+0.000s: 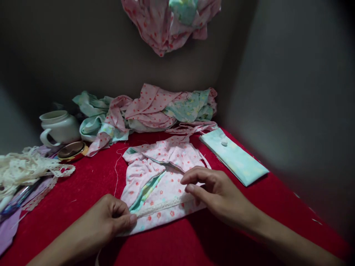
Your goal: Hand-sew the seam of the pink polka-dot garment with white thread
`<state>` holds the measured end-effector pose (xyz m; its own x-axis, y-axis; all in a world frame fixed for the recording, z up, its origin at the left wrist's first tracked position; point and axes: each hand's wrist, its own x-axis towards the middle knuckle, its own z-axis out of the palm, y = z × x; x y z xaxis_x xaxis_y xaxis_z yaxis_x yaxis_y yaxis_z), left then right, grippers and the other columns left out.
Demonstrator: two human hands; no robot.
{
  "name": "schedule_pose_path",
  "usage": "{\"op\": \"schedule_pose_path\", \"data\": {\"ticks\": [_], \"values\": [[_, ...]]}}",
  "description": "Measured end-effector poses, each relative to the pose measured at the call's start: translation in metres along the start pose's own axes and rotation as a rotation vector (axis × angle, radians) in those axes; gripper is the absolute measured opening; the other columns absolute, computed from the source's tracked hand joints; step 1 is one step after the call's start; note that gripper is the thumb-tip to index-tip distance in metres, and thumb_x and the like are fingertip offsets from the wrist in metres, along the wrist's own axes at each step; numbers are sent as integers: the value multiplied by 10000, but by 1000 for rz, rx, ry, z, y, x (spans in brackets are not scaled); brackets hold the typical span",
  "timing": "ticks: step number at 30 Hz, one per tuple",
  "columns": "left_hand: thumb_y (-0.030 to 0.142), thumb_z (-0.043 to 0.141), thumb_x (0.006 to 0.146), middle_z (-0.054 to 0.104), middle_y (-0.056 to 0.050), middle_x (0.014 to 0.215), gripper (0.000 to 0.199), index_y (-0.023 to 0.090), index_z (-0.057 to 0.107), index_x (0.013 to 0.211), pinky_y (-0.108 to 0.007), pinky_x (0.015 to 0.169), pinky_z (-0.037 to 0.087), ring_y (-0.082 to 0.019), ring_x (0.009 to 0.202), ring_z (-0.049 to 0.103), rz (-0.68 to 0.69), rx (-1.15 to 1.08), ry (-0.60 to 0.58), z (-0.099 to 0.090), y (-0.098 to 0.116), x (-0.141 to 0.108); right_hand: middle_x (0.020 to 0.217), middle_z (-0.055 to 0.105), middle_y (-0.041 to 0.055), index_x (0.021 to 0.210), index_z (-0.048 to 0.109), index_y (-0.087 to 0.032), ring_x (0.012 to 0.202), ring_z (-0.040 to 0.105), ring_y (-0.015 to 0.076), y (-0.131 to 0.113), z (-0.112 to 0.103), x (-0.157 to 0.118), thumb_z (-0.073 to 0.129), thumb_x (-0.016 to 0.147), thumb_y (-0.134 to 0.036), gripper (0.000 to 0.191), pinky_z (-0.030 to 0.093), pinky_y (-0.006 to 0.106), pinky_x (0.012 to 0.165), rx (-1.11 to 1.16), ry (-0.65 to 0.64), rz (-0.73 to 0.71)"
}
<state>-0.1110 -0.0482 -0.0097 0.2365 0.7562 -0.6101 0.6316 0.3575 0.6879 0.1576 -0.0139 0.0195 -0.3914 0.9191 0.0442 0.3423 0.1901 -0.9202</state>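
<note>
A small pink garment with red flowers (177, 179) lies on the red cloth, its green lining showing at a slanted opening. White lace trim (158, 207) runs across it near the lower hem. My left hand (112, 218) pinches the lace and fabric at the lower left corner, thumb against the curled fingers. Over the right end of the lace is my right hand (209, 188), thumb and forefinger brought close together; whether a needle or thread is between them is too small to make out. A thin thread (116, 173) trails along the garment's left side.
A folded pale green fabric pouch (235, 157) with a button lies at right. Crumpled pink and green fabric (155, 107) lines the back. At left are a white mug (59, 127), a round tin (72, 150) and heaped cream lace (24, 168). More fabric (172, 26) hangs above.
</note>
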Motion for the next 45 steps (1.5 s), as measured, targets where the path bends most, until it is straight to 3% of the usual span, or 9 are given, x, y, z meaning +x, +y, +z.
{"op": "schedule_pose_path", "data": {"ticks": [5, 8, 13, 22, 25, 30, 32, 39, 45], "values": [[477, 545, 723, 240, 76, 474, 409, 194, 352, 500, -261, 445, 103, -78, 463, 171, -4, -2, 13, 1, 1, -1, 847, 606, 37, 893, 629, -176, 644, 588, 127, 7, 12, 6, 518, 810, -138, 144, 482, 249, 522, 95, 91, -161], [485, 543, 715, 238, 76, 469, 408, 196, 355, 498, -260, 441, 96, -76, 453, 171, -8, -20, 19, 2, 2, -1, 929, 583, 35, 915, 630, -208, 830, 579, 157, 6, -5, 3, 559, 786, -65, 205, 488, 299, 685, -53, 551, -513], [500, 542, 702, 236, 76, 469, 413, 204, 334, 503, -254, 435, 90, -75, 440, 178, -30, -62, 0, 4, 5, -3, 968, 527, 48, 976, 644, -193, 769, 544, 154, -1, -48, 4, 690, 677, -86, 321, 436, 338, 725, -135, 1180, -747], [522, 504, 686, 218, 79, 476, 415, 205, 312, 499, -266, 441, 86, -78, 457, 152, -61, -15, -12, 5, 6, -3, 903, 540, 48, 921, 649, -204, 733, 525, 163, -1, -57, 8, 698, 684, -105, 261, 409, 340, 684, -82, 1302, -848], [530, 499, 668, 217, 80, 467, 412, 209, 310, 491, -266, 443, 85, -78, 451, 149, -50, 3, -8, 5, 10, -3, 879, 537, 30, 915, 618, -208, 687, 537, 150, 0, -40, 5, 655, 730, -98, 218, 429, 316, 617, -43, 1167, -768], [546, 493, 689, 214, 79, 474, 437, 206, 305, 489, -265, 453, 95, -80, 462, 151, -27, 10, -3, 5, 9, -3, 829, 576, 30, 944, 586, -188, 718, 562, 134, 6, -4, -5, 492, 828, -61, 196, 472, 272, 616, 21, 330, -581], [547, 501, 697, 226, 76, 484, 436, 203, 319, 501, -264, 454, 101, -81, 468, 159, -34, 9, -7, 4, 7, -3, 813, 606, 40, 918, 598, -170, 745, 571, 141, 12, 7, -4, 501, 823, -74, 166, 472, 277, 660, -44, 145, -535], [519, 523, 728, 234, 74, 498, 424, 199, 336, 521, -267, 460, 104, -88, 483, 169, -16, -35, -1, 4, 2, -2, 652, 600, 10, 870, 642, -143, 566, 521, 111, 34, 7, 10, 495, 821, -163, 156, 410, 222, 514, -19, -207, 49], [483, 544, 722, 246, 72, 496, 399, 195, 356, 520, -261, 455, 113, -89, 482, 187, -24, -10, 10, 3, 5, -3, 784, 634, 34, 816, 693, -161, 724, 569, 141, 35, 9, 9, 612, 738, -125, 118, 436, 259, 657, -104, -174, -67]]}}
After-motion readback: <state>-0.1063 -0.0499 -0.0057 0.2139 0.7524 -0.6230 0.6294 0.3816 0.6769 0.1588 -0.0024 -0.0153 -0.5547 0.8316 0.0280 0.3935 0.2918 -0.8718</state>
